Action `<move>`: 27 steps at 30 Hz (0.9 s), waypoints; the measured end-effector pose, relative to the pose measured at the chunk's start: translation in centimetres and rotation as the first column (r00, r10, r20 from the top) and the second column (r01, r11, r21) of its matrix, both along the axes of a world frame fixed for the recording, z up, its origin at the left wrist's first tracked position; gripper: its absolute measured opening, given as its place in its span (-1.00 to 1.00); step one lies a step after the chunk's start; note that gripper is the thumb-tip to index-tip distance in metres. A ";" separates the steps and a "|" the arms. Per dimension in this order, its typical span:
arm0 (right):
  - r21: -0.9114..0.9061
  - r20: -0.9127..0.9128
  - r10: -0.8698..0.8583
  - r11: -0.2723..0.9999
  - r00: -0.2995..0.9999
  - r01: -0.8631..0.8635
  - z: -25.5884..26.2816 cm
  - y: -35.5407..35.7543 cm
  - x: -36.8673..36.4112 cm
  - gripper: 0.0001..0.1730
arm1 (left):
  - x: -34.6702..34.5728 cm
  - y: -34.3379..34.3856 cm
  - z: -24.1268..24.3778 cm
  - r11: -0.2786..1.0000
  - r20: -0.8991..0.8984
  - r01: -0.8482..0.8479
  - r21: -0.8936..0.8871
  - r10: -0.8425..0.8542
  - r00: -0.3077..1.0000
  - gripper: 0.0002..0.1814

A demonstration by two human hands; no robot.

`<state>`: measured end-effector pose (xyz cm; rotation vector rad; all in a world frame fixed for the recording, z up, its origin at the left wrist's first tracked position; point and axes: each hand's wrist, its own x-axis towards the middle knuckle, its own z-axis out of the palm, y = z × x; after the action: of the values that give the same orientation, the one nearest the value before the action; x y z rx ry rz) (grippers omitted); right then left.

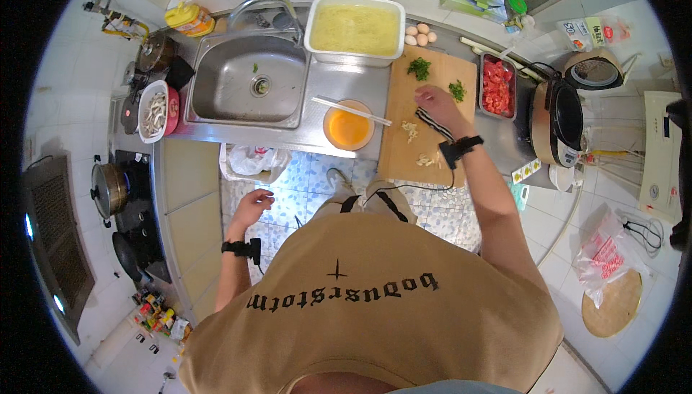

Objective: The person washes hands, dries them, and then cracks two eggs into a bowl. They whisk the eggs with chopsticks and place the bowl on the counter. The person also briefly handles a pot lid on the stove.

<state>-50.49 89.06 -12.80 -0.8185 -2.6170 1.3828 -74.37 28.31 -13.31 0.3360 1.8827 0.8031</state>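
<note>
My right hand (437, 106) is over the wooden cutting board (397, 150), its fingers curled, between two small heaps of chopped green herbs (419, 69) (457, 90). Under its palm lies a slim black-and-white striped object (432, 123), possibly a knife; whether the fingers grip it is unclear. Nearer me on the board are two little piles of chopped pale garlic (410, 131) (427, 160). Low at my left side, my left hand (252, 208) hangs in the air, empty, with fingers loosely bent. A bowl of beaten egg (348, 126) stands left of the board, chopsticks (351, 111) across its rim.
Behind are a steel sink (197, 88), a white tub of yellowish liquid (309, 29) and several eggs (420, 34). Red chopped pieces fill a metal tray (497, 88) beside an open rice cooker (546, 123). Sliced mushrooms (155, 113) and a lidded pot (111, 188) on a lit burner stand left.
</note>
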 end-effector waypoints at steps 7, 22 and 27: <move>0.006 0.028 0.050 0.999 0.998 -0.050 -2.4 13.6 -1.8 -0.62 | 3.8 2.9 3.5 0.978 0.016 -0.128 -0.162 0.133 0.991 -0.68; 0.392 0.265 -0.159 0.919 0.951 0.044 -11.6 19.0 -12.8 -0.35 | 15.6 -1.6 8.9 0.812 0.009 -0.396 -0.429 0.442 0.897 -0.58; 0.431 0.245 -0.226 0.896 0.943 0.103 -11.8 18.8 -13.1 -0.33 | 15.5 -1.9 8.4 0.808 -0.015 -0.390 -0.442 0.427 0.904 -0.58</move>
<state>-63.57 107.89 -24.55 -1.2136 -2.8111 0.6632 -58.91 26.41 -4.86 -0.3986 2.0167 0.6300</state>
